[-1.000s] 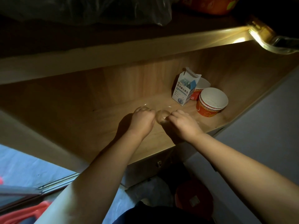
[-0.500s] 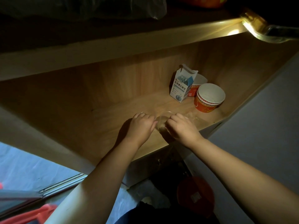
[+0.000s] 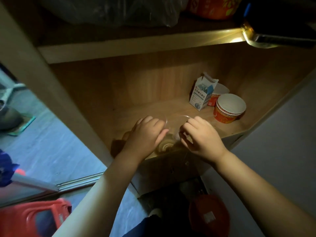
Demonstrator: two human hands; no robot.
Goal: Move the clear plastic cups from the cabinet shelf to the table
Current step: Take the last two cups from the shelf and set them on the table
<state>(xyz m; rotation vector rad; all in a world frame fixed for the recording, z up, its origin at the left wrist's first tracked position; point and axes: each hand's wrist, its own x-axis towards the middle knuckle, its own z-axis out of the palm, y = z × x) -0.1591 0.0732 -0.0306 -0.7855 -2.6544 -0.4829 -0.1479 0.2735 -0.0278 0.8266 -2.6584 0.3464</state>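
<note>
My left hand (image 3: 145, 134) and right hand (image 3: 200, 134) each curl around a clear plastic cup (image 3: 183, 118) near the front of the cabinet shelf (image 3: 136, 110); they look light, thin and crushable, so I grip gently by the rim.

Dim — warm glare upper right

The wooden shelf (image 3: 136, 106) is lit dimly from its upper right corner. Toward its back right corner stands a small white and blue carton (image 3: 201, 93), its top flap open. Just right of it sit two red paper bowls, one (image 3: 229, 108) nearer the front edge and one (image 3: 218, 94) behind, partly hidden by the carton. Clear plastic cups (image 3: 171, 134) rest near the middle of the front edge.
</note>
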